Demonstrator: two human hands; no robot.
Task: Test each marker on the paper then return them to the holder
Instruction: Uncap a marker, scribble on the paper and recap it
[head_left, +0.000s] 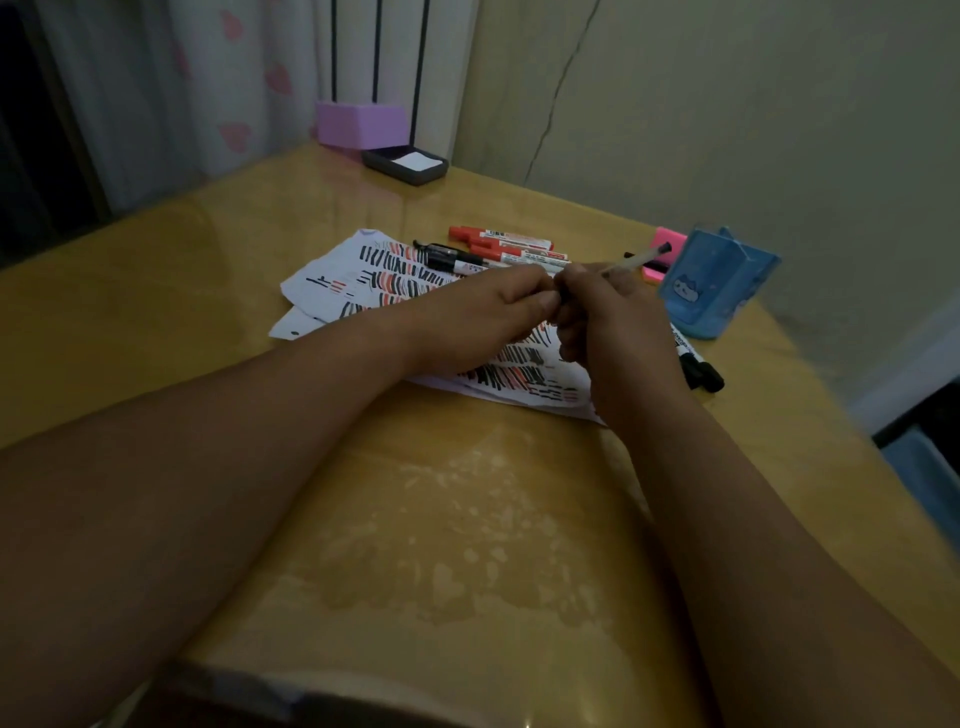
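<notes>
My right hand (602, 306) grips a white marker (636, 261) whose black rear end points up and right toward the blue holder (719, 283). My left hand (498, 306) pinches the marker's near end, where its cap is hidden between my fingers. Both hands hover over the white paper (332, 280), which is covered in red and black strokes. Several red-capped markers (498, 244) and a black one (452, 260) lie at the paper's far edge. Two black-capped markers (696, 364) lie right of the paper, near the holder.
A pink object (665, 247) sits behind the blue holder. At the far corner of the yellow table (467, 519) stand a purple box (361, 124) and a dark tray (405, 165) holding white paper. A wall runs close along the table's right side.
</notes>
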